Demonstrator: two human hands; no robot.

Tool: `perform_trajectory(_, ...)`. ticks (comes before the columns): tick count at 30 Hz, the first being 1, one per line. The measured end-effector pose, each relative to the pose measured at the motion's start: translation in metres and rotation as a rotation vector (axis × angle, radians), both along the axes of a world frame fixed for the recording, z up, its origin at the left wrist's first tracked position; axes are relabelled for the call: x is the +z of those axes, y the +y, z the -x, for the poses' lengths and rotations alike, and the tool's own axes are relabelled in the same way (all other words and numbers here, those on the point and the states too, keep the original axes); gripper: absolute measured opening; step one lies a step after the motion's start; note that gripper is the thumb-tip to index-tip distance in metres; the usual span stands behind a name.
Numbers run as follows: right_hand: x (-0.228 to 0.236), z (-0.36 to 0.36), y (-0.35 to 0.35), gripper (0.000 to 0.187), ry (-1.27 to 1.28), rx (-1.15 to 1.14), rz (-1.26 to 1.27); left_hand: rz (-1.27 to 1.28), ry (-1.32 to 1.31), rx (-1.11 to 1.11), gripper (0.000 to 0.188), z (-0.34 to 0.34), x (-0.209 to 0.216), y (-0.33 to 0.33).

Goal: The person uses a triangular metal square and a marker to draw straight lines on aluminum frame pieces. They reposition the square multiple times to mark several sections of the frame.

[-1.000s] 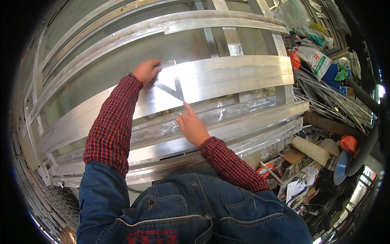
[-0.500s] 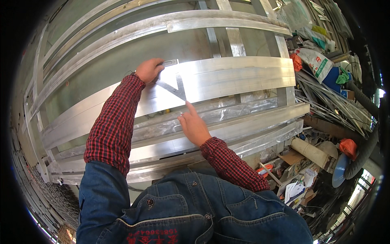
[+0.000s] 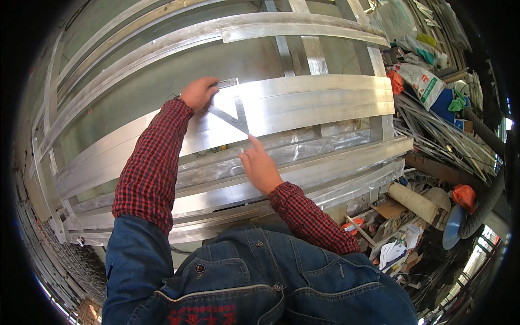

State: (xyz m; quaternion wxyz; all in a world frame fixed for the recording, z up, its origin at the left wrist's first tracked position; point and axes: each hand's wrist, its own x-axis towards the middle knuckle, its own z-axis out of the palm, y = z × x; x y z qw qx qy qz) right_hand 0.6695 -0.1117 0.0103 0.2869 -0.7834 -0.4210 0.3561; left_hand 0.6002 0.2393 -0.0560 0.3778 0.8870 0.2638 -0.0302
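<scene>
A triangular metal square [image 3: 242, 120] lies on a wide, shiny aluminium profile [image 3: 319, 97]. My left hand [image 3: 199, 93] is closed on the square's stock [image 3: 227, 83] at the profile's far edge. Its fingertips are partly hidden behind the hand. My right hand [image 3: 261, 167] is at the near edge, index finger stretched out to the square's pointed corner, the other fingers loosely bent. No tool shows in the right hand.
More long aluminium profiles [image 3: 303, 31] lie across metal crossbars, beyond and nearer than the wide one. At the right are scrap strips [image 3: 433, 130], a white bag [image 3: 422, 84], a blue disc [image 3: 454, 227] and a cardboard tube [image 3: 411, 201].
My right hand has shifted very slightly, its index finger staying by the square's corner. The left hand and the square look unmoved.
</scene>
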Motion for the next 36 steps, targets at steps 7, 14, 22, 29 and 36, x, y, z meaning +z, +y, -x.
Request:
perform_trajectory(7, -0.0024, -0.0009, -0.0001, 0.035, -0.007, 0.01, -0.005, 0.026, -0.024, -0.002, 0.038, 0.0007, -0.0002, 0.0028)
perform_trajectory(14, -0.0034, -0.0014, -0.0008, 0.03, -0.019, 0.01, -0.012, -0.036, 0.005, -0.004, 0.04, 0.0009, 0.0013, 0.0019)
perform_trajectory(22, -0.0065, -0.0024, -0.0013, 0.03, -0.02, -0.008, -0.038, -0.052, -0.004, 0.022, 0.04, 0.0013, 0.0057, -0.0041)
perform_trajectory(29, -0.0094, -0.0039, -0.0021, 0.03, 0.009, -0.041, -0.063, -0.045, 0.009, 0.017, 0.041, 0.0006, 0.0056, -0.0039)
perform_trajectory(36, -0.0085, -0.0086, -0.0029, 0.032, 0.006, -0.021, -0.069, -0.028, 0.011, 0.016, 0.042, -0.0001, 0.0017, -0.0005)
